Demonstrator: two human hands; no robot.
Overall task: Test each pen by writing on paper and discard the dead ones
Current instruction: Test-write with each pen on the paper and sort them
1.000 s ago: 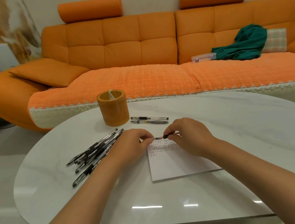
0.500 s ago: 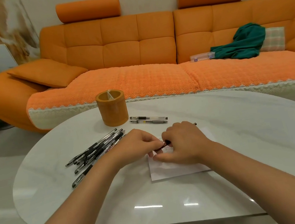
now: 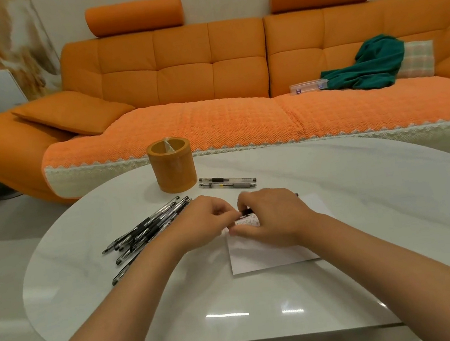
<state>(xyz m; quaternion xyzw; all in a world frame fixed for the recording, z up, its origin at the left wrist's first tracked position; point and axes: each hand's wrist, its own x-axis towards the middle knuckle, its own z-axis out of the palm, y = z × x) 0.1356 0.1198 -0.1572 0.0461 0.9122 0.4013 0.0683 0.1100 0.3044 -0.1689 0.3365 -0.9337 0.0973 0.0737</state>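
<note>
The right hand (image 3: 274,218) curls round a pen (image 3: 246,211) over the far edge of the paper (image 3: 273,256), and the left hand (image 3: 205,225) pinches its left end. A pile of pens (image 3: 146,233) lies to the left. Two pens (image 3: 227,182) and a cup (image 3: 172,164) stand farther back on the table (image 3: 364,179).

The left hand (image 3: 205,226) and right hand (image 3: 272,218) meet over a white paper sheet (image 3: 259,258), both pinching a thin black pen (image 3: 247,211). A pile of black pens (image 3: 146,233) lies just left.

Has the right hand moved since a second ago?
Yes. Against the paper, the right hand holding the pen has shifted left, covering more of its top.
</note>
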